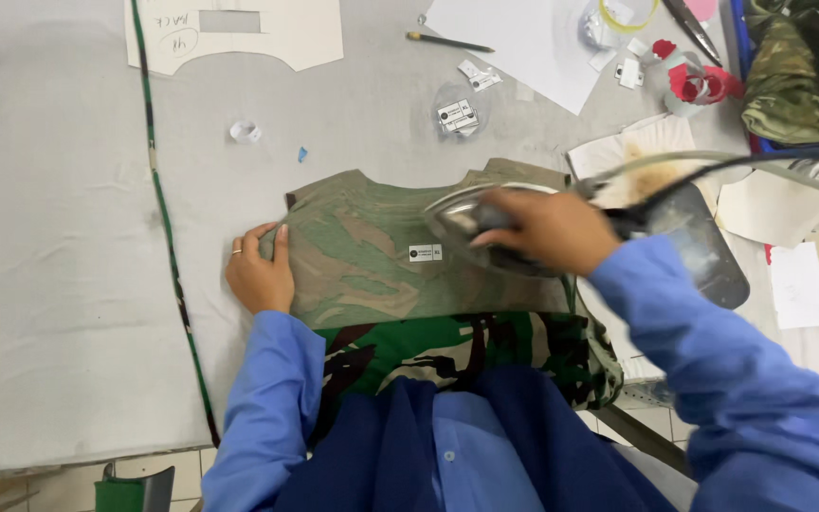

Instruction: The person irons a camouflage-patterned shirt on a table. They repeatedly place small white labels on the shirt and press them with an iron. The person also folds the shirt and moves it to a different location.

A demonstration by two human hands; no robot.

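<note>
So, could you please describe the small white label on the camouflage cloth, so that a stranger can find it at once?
Start at the grey table and find the pale camouflage fabric piece lying flat near the person. The small white label sits on it, just left of the iron under the right hand. Unlike the other white tags lying on bare table further away, this one lies on the cloth.

My arms wear long light-blue sleeves (267, 408) under a dark blue apron (485, 455); a thin ring (236, 251) circles one of my left fingers.
</note>
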